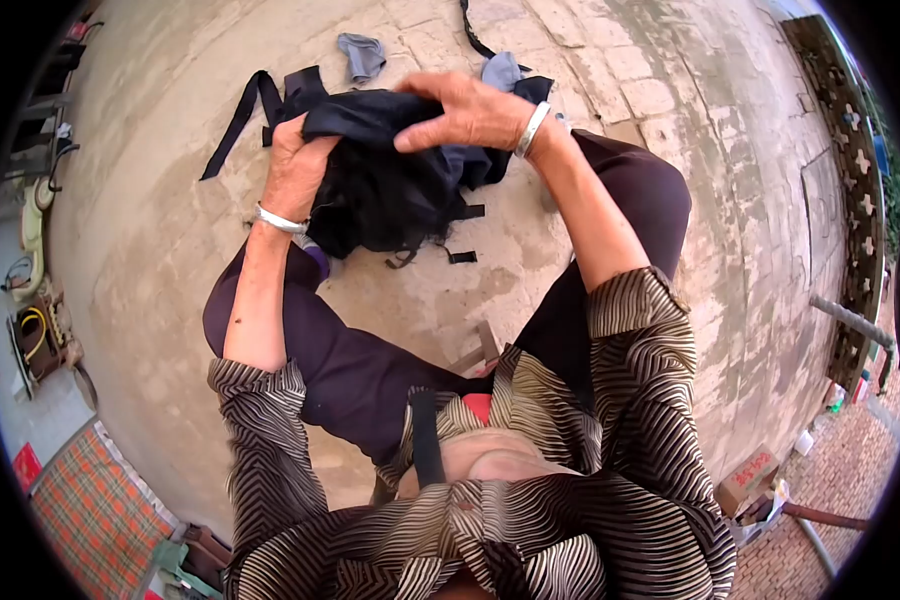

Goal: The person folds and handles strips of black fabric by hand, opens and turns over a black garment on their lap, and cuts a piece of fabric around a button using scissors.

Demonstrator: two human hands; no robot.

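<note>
My left hand (298,172) is closed on the edge of a black cloth (370,115), thumb on top and fingers curled under. Over the right part of that cloth is my right hand (465,112), its thumb and fingers spread apart with a gap between them. Below both hands hangs a dark bundle of black fabric (385,200), between my knees and close to the ground. Which pieces in the bundle are joined cannot be made out.
Around the bundle lie a black strip (240,125), a grey cloth piece (361,58), another grey piece (501,71) and small black scraps (462,257). A plaid cloth (100,510) is at lower left, a cardboard box (748,480) at lower right, a perforated wall (838,130) at right.
</note>
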